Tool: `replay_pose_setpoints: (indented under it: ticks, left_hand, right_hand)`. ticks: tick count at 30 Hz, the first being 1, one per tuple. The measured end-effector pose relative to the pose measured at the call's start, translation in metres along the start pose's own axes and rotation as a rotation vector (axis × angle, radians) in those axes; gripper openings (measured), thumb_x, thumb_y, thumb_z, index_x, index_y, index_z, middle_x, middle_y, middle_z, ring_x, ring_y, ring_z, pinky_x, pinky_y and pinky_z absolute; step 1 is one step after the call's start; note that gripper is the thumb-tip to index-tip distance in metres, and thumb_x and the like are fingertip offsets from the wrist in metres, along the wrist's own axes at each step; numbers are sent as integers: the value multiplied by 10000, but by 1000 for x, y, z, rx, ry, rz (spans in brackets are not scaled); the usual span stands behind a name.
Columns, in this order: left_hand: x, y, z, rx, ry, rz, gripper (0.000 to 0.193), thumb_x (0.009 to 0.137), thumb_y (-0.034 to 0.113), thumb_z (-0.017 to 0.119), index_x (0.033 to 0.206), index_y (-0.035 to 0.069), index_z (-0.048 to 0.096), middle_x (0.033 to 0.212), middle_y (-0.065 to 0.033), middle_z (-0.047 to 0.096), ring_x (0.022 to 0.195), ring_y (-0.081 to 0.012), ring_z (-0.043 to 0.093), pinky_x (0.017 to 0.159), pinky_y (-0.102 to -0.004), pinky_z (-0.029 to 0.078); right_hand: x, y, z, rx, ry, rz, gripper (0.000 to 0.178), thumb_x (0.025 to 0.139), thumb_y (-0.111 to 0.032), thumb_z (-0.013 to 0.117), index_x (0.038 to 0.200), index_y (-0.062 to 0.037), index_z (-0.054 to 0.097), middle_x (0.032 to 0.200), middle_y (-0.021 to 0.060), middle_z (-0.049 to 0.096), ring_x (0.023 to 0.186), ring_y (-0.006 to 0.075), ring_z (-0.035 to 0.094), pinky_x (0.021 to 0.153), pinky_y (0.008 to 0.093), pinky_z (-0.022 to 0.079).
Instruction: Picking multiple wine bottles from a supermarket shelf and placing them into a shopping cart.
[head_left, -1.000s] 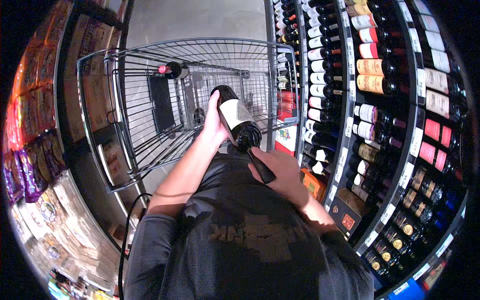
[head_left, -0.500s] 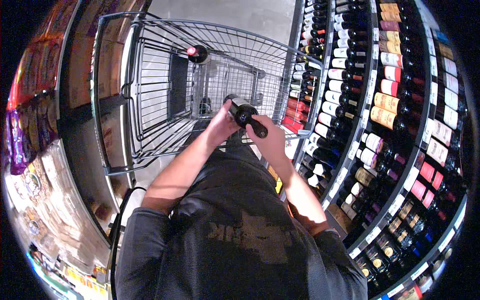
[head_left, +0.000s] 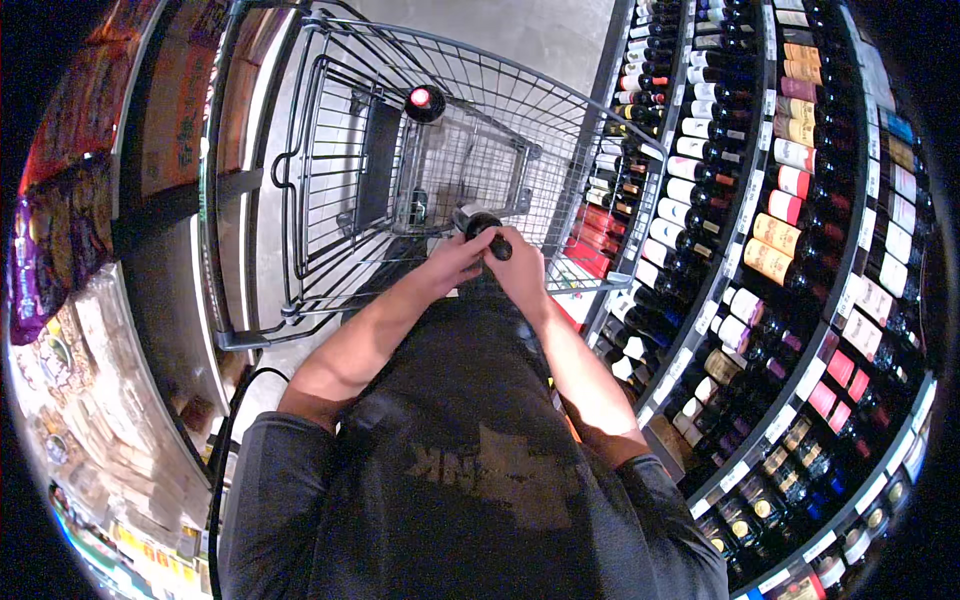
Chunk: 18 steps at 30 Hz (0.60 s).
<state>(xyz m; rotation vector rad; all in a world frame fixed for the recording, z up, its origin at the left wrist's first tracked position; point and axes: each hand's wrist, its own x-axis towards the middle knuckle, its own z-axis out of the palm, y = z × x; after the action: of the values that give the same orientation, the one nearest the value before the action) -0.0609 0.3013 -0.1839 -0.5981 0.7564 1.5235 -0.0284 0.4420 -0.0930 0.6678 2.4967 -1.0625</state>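
Observation:
Close in front of my body, a dark wine bottle [head_left: 480, 220] with a pale label is held in both hands, its neck end toward me. My left hand [head_left: 458, 262] wraps the bottle's left side. Around its neck end, my right hand [head_left: 517, 262] is closed from the right, fingers meeting the left ones. The bottle's lower part points away, over the near side of a wire shopping cart [head_left: 300, 150]. Inside the cart, toward its far left, stands another dark bottle [head_left: 424, 103] with a red top.
Tilted rows of wine bottles [head_left: 700, 190] fill a dark shelf rack on the right, with price tags along its edges. Packaged goods [head_left: 100, 380] stand on shelves at the left. Grey floor [head_left: 540, 30] shows beyond the cart.
The bottle has been drawn closer and tipped more upright, its neck end now toward me. Both hands have come together around it. The cart appears shifted slightly right in view.

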Motion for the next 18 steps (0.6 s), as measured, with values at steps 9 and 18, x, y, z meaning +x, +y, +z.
replay_pose_setpoints:
  ticks: [9, 18]
  left_hand:
    - [11, 4, -8, 166, 73, 138, 737, 859, 584, 668, 1408, 165, 411, 1379, -29, 492, 1306, -209, 427, 1037, -465, 365]
    - [55, 0, -45, 53, 117, 65, 812, 832, 612, 682, 1436, 171, 366, 1344, -27, 498, 1271, -188, 456, 1035, -480, 386]
  right_hand:
    - [43, 39, 54, -117, 22, 27, 410, 778, -209, 762, 1160, -134, 635, 927, 179, 709, 875, 366, 692, 737, 423, 547]
    - [76, 61, 83, -166, -39, -43, 428, 793, -242, 758, 1186, -167, 607, 918, 171, 709, 879, 396, 679, 758, 474, 534]
